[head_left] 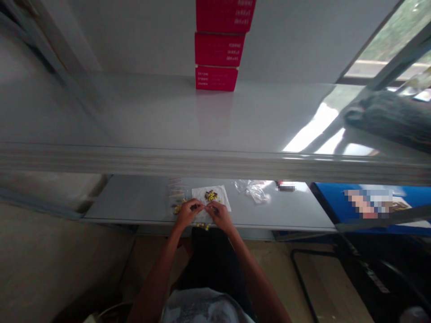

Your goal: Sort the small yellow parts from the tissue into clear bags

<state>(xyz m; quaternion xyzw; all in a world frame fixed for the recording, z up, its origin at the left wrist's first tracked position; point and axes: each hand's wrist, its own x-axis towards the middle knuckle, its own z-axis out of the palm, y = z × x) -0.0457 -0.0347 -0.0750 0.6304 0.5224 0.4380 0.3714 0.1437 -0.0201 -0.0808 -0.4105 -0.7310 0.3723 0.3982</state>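
Note:
My left hand [187, 211] and my right hand [217, 212] are close together over the front edge of the lower grey shelf. Both are closed in a pinch on the top edge of what looks like a small clear zip bag. Small yellow and dark pieces [203, 227] hang below my fingers, apparently inside that bag. Just beyond my hands, a pile of yellow and dark red pieces [212, 195] lies on a white sheet [199, 192]. Clear zip bags [175, 187] with reddish stripes lie left of the sheet, with more yellow pieces [178, 207] by my left hand.
Crumpled clear plastic bags [257, 192] lie right of the sheet. An upper shelf [151, 116] spans the view above my hands, bearing stacked red boxes [215, 78] and a dark grey bundle [387, 116]. A blue surface [332, 197] adjoins at right; a black-framed chair [316, 253] stands below.

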